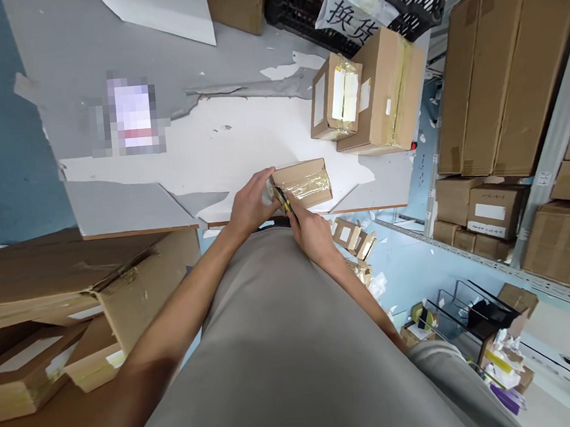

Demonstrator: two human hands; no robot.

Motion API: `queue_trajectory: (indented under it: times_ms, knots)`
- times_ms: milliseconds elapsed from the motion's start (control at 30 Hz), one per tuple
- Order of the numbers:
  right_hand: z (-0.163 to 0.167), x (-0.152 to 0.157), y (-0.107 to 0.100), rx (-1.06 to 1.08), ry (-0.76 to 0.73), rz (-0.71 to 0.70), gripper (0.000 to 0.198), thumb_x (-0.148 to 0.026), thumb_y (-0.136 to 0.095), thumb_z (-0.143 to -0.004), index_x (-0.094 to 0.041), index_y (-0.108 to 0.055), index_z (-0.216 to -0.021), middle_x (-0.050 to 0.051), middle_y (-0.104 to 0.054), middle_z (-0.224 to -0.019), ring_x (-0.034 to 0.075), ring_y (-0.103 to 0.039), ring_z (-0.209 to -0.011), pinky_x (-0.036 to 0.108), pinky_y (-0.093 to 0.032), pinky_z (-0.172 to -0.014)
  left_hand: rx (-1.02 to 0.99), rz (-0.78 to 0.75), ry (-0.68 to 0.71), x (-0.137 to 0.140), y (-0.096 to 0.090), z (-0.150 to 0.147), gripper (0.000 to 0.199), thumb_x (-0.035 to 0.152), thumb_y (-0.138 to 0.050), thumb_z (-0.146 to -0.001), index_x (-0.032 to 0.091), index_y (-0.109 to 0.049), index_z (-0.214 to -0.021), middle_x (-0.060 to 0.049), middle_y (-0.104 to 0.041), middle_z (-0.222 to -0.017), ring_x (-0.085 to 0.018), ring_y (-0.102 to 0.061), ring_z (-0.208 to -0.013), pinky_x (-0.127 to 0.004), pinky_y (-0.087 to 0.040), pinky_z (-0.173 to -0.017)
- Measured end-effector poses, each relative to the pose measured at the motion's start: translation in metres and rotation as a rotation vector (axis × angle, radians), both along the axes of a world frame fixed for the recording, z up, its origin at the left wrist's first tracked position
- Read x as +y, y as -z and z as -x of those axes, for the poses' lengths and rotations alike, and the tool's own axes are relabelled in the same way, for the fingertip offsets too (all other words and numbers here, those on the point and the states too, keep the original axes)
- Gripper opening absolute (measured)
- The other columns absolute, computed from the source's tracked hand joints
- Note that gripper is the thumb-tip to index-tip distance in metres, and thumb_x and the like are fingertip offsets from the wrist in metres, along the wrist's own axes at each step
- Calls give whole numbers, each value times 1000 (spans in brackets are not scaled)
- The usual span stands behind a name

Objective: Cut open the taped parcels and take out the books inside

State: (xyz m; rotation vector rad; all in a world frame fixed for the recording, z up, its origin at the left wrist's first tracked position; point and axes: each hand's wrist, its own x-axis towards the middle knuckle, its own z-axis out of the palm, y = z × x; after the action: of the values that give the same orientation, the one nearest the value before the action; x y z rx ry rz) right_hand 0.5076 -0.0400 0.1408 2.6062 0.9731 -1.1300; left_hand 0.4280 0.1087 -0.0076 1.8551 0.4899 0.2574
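Observation:
A small cardboard box (307,180) with shiny clear tape on it lies at the front edge of the table. My left hand (252,203) grips its left end, fingers along the upper corner and thumb lower down. In my right hand (310,230) is a yellow and black box cutter (282,199), closed in the fingers. The cutter's front end meets the taped left end of the box. Its blade is too small to make out.
Two taped boxes, a smaller one (338,97) and a larger one (387,93), stand on the table's right side below a black crate (299,21). A big open carton (147,283) holding boxes is at lower left. Shelves with cartons (495,72) line the right.

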Motion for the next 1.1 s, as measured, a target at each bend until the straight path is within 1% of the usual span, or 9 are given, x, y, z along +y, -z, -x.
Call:
queue_trajectory:
  times_ms: [167,267,367,533,633,867,933,1000,1100]
  knots:
    - [9,25,-13,-54,-82,153,73,-22,-29,-119,-29,-2,-187,17,-85,-126,34,-84,-112,43,-66,-93,3,-11,10,-2,4,4,78,26,-79,-87,25,-60,-162,-9,-65,-166,-35,-61,-154,-53,-51,-133]
    - [12,47,-17,-77,-119,225,78,-11,-31,-115,-25,-6,-187,20,-83,-125,33,-84,-113,41,-66,-92,-11,18,4,-1,6,6,75,31,-81,-88,26,-62,-160,-8,-65,-166,-36,-60,-156,-56,-48,-135]
    - [16,57,-20,-82,-107,255,75,-10,-31,-115,-21,-13,-187,22,-83,-126,33,-83,-115,43,-67,-93,-19,28,12,2,9,8,72,34,-81,-89,27,-63,-159,-8,-67,-164,-37,-61,-154,-57,-48,-135]
    - [22,52,-20,-62,-86,333,76,-12,-40,-115,-21,-16,-186,22,-84,-124,33,-84,-116,42,-67,-95,-29,-57,100,8,15,10,75,27,-76,-89,26,-60,-162,-8,-65,-167,-35,-62,-155,-54,-50,-133]
    - [26,51,-20,-102,-47,313,73,-13,-41,-117,-21,-19,-185,22,-84,-125,30,-84,-116,38,-67,-95,-3,-116,145,12,13,10,75,25,-71,-90,25,-57,-165,-8,-64,-169,-32,-62,-156,-51,-49,-134]
    - [35,52,-23,-18,37,314,53,-5,-39,-115,-14,-55,-164,21,-84,-126,27,-84,-121,34,-64,-98,62,-172,189,13,3,6,73,22,-68,-90,25,-59,-162,-7,-64,-168,-29,-65,-152,-43,-52,-129]
    - [37,50,-25,-12,48,304,52,-4,-39,-114,-13,-56,-163,22,-83,-128,27,-83,-123,35,-64,-98,59,-169,189,14,3,4,74,21,-68,-89,24,-59,-162,-8,-65,-166,-28,-66,-150,-42,-53,-128]
    - [37,43,-33,-15,59,302,56,-6,-40,-114,-14,-49,-169,22,-84,-125,28,-83,-119,36,-63,-96,53,-158,190,15,2,1,74,22,-68,-90,23,-57,-164,-9,-65,-166,-28,-66,-149,-40,-55,-125]
    - [35,20,-49,-7,88,252,54,-23,-46,-118,-21,-47,-172,18,-86,-118,31,-84,-110,38,-62,-92,41,-160,199,19,-2,1,76,22,-65,-93,22,-53,-168,-10,-63,-167,-28,-66,-149,-40,-56,-123]
